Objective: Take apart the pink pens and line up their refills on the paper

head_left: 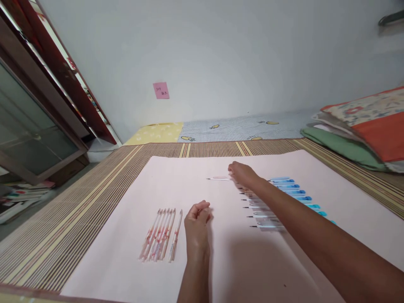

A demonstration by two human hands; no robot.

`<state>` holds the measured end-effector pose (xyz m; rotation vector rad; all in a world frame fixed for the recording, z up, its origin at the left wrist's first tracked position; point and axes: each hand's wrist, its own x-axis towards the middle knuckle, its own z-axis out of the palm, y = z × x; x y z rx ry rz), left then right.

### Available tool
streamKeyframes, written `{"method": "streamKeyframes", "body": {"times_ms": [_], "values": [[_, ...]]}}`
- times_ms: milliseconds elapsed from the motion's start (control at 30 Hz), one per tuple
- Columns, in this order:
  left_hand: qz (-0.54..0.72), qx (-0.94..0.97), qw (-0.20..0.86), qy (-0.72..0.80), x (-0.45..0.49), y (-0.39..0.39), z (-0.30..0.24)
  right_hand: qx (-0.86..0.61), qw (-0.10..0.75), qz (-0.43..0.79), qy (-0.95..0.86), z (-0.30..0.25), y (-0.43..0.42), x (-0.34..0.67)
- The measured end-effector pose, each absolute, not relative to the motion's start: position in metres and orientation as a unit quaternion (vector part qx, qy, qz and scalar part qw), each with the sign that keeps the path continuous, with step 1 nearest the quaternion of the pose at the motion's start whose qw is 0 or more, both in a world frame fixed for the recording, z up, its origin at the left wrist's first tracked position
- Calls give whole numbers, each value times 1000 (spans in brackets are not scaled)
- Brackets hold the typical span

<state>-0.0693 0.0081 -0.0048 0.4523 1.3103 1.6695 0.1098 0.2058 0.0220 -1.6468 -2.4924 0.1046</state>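
Pens are the things being handled here, and the work looks partly done to me. Six patterned pens (163,235) lie in a neat bunch on the near left of the big pale pink sheet (104,261), with one more pen (175,237) just to their right, a little apart. Those seem finished. On the right, there looks to be plenty left: a row of thin refills (267,227) with dark tips pointing left, see-through pieces by some of them, and bright blue ends (298,192) farther right. The right arm covers part of this row, so I can't tell which bits join up. One pale refill (218,179) lies at the far middle, with a pinkish clear piece (220,176) beside it. The right hand (242,174) is near its right end, fingers bent and tips close together — I can't tell if they grip anything. The left hand (198,215) is curled between the lone pen and the row, and I can't see if it holds something. The pink note (161,90) on the wall (221,59) has dark writing, too small to read for sure. No brand name shows clearly on the pens.
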Motion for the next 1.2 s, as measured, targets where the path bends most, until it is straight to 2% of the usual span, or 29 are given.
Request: {"method": "streamKeyframes", "body": {"times_ms": [233,567,1200], "values": [[683,185,465,533,-70,9,-9,-500,33,18,-865,2,208,96],[678,186,473,531,-69,8,-11,-485,-5,-8,-875,0,211,90],[673,192,486,524,-65,9,-12,-484,13,-23,-874,-1,202,81]]}}
